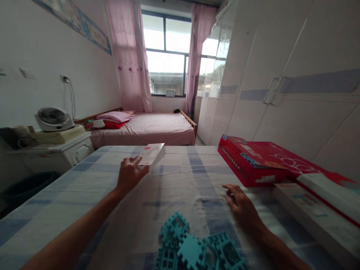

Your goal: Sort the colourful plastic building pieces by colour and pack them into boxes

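My left hand (131, 175) is at the far left part of the table, its fingers and thumb closed on the near left corner of a flat white box (150, 153) with small red marks. My right hand (239, 204) is low over the cloth on the right, fingers loosely bent and apart, holding nothing. Between my forearms, at the near edge of the view, is a pile of teal interlocking plastic pieces (191, 250) with toothed edges. Some are solid squares and others have window openings. The bottom of the pile is cut off by the frame.
A large red box (253, 159) lies right of my right hand, with a white box (309, 210) nearer me. A blue-and-white checked cloth (180, 180) covers the table. Beyond stand a pink bed (157, 125), a wardrobe (281, 56) and a cabinet (75, 150) with a fan (53, 119).
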### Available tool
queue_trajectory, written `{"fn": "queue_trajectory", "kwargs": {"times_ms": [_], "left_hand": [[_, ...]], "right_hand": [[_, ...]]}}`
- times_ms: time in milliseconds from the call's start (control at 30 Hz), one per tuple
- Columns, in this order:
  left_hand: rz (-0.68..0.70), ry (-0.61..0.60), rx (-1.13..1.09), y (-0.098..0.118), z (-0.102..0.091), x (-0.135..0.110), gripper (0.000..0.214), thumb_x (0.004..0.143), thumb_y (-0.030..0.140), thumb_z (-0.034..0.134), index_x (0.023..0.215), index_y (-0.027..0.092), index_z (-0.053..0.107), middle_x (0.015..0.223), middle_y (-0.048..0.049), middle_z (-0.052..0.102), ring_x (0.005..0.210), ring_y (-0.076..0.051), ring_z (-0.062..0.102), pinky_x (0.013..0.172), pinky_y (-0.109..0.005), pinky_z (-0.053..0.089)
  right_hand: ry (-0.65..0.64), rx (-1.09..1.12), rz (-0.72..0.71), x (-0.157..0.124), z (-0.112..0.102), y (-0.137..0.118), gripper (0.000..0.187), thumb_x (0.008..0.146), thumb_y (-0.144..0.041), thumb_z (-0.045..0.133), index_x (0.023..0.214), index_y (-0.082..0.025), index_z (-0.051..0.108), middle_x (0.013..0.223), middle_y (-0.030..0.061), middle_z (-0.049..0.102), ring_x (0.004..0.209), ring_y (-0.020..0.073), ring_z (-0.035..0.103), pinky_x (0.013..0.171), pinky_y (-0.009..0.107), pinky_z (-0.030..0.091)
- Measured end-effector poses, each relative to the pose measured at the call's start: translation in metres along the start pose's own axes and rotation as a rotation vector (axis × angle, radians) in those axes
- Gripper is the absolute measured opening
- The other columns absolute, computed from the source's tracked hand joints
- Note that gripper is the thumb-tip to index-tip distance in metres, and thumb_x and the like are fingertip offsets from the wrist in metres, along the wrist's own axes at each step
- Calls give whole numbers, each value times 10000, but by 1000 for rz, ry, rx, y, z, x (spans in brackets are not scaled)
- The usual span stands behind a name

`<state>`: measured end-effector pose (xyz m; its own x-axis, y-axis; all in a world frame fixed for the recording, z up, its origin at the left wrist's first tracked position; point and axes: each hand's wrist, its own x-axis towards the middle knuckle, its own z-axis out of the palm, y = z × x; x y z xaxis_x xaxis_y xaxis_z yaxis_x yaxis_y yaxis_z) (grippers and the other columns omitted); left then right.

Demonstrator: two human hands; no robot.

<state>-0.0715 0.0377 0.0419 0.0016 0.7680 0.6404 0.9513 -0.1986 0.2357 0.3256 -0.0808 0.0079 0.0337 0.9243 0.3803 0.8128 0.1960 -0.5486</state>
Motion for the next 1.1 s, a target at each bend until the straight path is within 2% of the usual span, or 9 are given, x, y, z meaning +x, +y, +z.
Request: {"fn": "queue_trajectory", "kwargs": {"times_ms": [200,300,400,500,633,767,833,967,1100], "left_hand": [[189,-114,-126,109,-14,-47,589,690,405,614,1207,126,564,1096,-161,499,1036,-299,481,923,-396,410],[226,-200,-82,137,-20,-63,571,682,408,638,1188,153,565,1138,-162,495,1029,-304,486,908,-404,419],[233,-244,-36,150,-24,-74,573,720,461,612,1200,157,539,1187,-169,492,1055,-307,487,894,-397,426],[232,-304,-30,156,-27,-81,491,813,481,502,1200,181,524,1147,-135,553,1027,-277,530,829,-365,458],[169,-356,-108,155,-29,-74,344,898,338,363,1150,208,556,1055,-101,636,946,-243,607,751,-339,474],[-233,-281,-410,130,-24,-54,409,884,400,356,762,130,638,752,-139,676,789,-263,661,704,-353,495],[-355,-246,-557,111,-17,-49,478,898,421,283,763,110,620,714,-136,673,712,-240,670,629,-329,517],[-584,-180,-1119,84,-2,-55,472,862,490,345,843,88,592,764,-118,684,586,-187,653,565,-309,545],[-599,-226,-1313,87,5,-63,460,821,516,445,838,85,605,757,-104,690,592,-176,657,601,-308,561]], "right_hand": [[6,2,-38,-4,2,1,332,808,-193,383,1105,-180,530,1111,78,537,991,192,553,908,371,439],[-1,-10,-49,-4,2,2,334,806,-172,388,1107,-159,534,1107,89,533,992,191,549,906,361,437],[-13,-32,-61,-4,1,1,335,803,-158,394,1105,-144,538,1107,99,531,999,194,544,913,353,430],[-13,-47,-82,-3,0,0,342,798,-150,403,1112,-146,539,1113,97,531,1031,197,529,931,348,416],[-17,-60,-96,-3,2,2,337,795,-155,415,1106,-156,547,1105,94,536,1046,204,521,938,354,409],[-14,0,-92,-1,-1,1,311,813,-202,430,1096,-165,553,1084,92,549,986,200,554,902,362,434],[-52,63,-84,-4,-10,-9,305,833,-256,439,1104,-179,557,1086,86,562,971,198,568,880,363,448],[-332,146,-146,-27,-41,-45,432,833,-393,506,1234,-233,505,1243,73,520,1145,218,490,973,382,390],[-638,69,-231,-61,-50,-78,822,676,-512,676,1388,-302,324,1440,67,323,1293,267,329,1047,422,300]]}}
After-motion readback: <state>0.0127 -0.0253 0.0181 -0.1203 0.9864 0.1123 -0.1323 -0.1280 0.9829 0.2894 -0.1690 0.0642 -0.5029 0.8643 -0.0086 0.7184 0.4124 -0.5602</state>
